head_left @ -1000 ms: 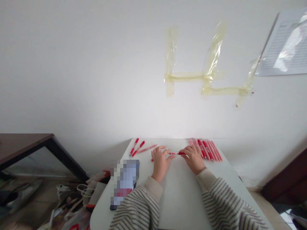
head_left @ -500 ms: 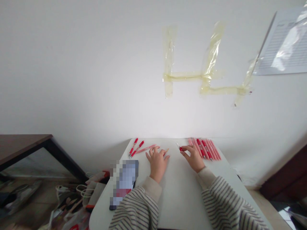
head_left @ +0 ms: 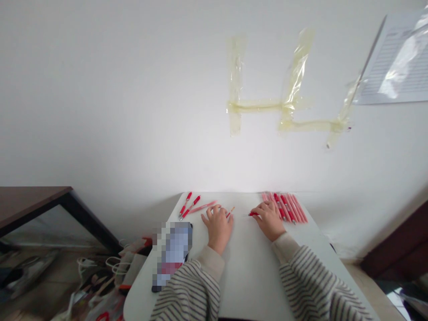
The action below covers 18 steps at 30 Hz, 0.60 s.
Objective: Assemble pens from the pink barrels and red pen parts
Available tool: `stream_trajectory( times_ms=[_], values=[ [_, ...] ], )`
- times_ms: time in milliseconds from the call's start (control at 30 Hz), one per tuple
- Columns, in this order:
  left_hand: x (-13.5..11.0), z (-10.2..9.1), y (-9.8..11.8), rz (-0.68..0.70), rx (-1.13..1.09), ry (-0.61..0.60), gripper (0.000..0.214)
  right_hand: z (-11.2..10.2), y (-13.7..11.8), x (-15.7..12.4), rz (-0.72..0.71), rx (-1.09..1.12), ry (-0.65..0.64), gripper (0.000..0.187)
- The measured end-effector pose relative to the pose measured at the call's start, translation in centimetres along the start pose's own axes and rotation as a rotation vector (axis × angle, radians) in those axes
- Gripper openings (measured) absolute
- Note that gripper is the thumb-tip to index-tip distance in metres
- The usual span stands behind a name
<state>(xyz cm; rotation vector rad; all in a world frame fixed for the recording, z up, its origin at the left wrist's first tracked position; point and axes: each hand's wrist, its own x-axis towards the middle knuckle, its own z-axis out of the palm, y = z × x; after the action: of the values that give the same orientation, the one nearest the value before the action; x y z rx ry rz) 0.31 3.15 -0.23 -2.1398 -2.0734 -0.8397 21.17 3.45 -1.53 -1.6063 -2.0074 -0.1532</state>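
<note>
My left hand (head_left: 219,229) is low over the white table, its fingers curled and partly spread. Between thumb and forefinger a thin red pen refill (head_left: 229,215) with an orange-yellow tip pokes out; its lower end is hidden by the hand. A short distance to the right, my right hand (head_left: 269,220) pinches a small red pen part (head_left: 253,214) near the tabletop. Left of the left hand lie a pale pink pen (head_left: 202,207) and two red pens (head_left: 190,208). Several pink and red pens (head_left: 290,208) lie in a row beyond the right hand.
A phone with a blurred screen (head_left: 175,254) lies at the left of the white table (head_left: 250,276). The wall (head_left: 133,111) rises behind the table's far edge. Bags (head_left: 123,272) sit on the floor at left, below a dark-topped table (head_left: 33,196).
The red part in my right hand has tipped from slanted to nearly flat and sits slightly lower. My right fingers have closed further over it. My left hand has shifted slightly left.
</note>
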Motion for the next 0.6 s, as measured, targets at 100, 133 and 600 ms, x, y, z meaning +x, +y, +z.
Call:
stream_trajectory(
  times_ms=[100, 133, 600],
  values=[
    [0.0, 0.1, 0.0, 0.004, 0.006, 0.008, 0.017, 0.1, 0.1, 0.0, -0.003, -0.008, -0.027, 0.016],
    [0.0, 0.1, 0.0, 0.007, 0.009, 0.011, 0.015, 0.1, 0.1, 0.0, -0.006, -0.008, -0.032, 0.017],
    [0.6, 0.5, -0.2, -0.01, -0.052, 0.011, 0.016, 0.5, 1.1, 0.3, -0.025, 0.039, 0.068, 0.015]
  ],
)
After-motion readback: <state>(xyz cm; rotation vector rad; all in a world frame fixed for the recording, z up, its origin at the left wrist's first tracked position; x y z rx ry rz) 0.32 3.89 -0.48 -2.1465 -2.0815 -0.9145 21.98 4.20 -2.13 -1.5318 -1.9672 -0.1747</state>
